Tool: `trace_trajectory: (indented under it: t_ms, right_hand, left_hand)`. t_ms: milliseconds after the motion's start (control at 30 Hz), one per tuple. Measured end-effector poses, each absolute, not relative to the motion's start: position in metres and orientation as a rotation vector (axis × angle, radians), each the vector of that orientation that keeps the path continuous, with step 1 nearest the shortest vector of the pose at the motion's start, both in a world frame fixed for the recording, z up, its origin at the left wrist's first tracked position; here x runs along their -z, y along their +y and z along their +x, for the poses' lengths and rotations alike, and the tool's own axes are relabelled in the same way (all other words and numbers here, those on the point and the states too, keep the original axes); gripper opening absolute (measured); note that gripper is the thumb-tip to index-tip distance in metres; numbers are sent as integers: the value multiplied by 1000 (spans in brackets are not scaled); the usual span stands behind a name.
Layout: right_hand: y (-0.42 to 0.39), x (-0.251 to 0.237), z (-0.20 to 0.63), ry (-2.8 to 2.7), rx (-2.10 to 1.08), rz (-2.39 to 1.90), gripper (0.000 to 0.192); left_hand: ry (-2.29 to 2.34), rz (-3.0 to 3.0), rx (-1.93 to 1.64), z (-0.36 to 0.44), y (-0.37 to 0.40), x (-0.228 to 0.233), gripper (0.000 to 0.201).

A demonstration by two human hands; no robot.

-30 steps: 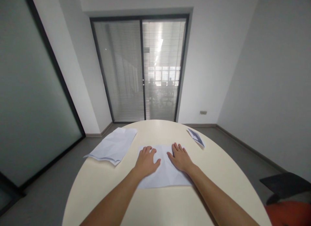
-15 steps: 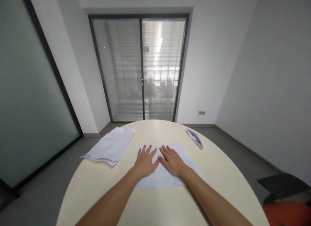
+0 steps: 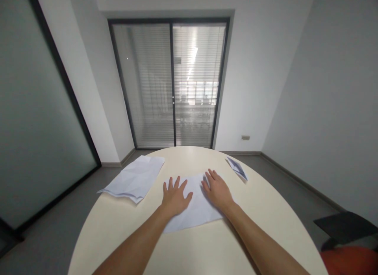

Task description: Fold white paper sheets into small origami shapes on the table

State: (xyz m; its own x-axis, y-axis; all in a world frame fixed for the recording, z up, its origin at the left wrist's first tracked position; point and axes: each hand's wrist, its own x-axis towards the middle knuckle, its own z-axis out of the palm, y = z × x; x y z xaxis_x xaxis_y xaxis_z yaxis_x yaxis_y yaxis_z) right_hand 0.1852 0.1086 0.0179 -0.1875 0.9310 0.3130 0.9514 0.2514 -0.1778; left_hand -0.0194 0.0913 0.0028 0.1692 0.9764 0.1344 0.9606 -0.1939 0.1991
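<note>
The sheet point(image 3: 197, 206) lies flat at mid-table, near the person. It is pressed down by the left hand point(image 3: 174, 197), fingers spread, and the right hand point(image 3: 217, 190), fingers together; nothing is pinched. Creases are best smoothed with even palm pressure, outward from the middle. Left, a paper stack point(image 3: 134, 178) overhangs the table point(image 3: 265, 212) edge; right, a folded piece point(image 3: 238, 168) sits near the rim. Open room remains between.

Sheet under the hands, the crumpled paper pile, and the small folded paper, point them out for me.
Sheet point(image 3: 197, 206), head view, bare middle between the hands.
Paper pile point(image 3: 136, 178), head view, centre of the top sheet.
Folded paper point(image 3: 237, 168), head view, middle of its upper face.
</note>
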Motion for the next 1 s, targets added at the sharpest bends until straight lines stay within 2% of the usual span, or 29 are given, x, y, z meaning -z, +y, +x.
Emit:
trace_trajectory:
  t_ms: [100,233,400,667,833,1000]
  right_hand:
    - [101,-15,173,-2308,-112,-1647,65]
    - [105,-9,175,-2333,-214,-1776,71]
    - [119,-9,194,-2172,-118,-1972,65]
    - [120,-10,198,-2128,-56,-1890,53]
    - [119,-19,196,-2083,2,-1786,48]
    - [114,-17,189,-2055,9,-1908,50]
  left_hand:
    - [1987,2330,-356,-18,91,-4,68]
    - [2077,2284,-340,-14,90,-3,69]
    - [2196,2302,-374,-13,87,-2,69]
    - [1709,2525,-345,-15,81,-10,61]
    - [2014,2373,-354,-15,84,-6,59]
    - [2186,2358,-433,-17,85,-10,60]
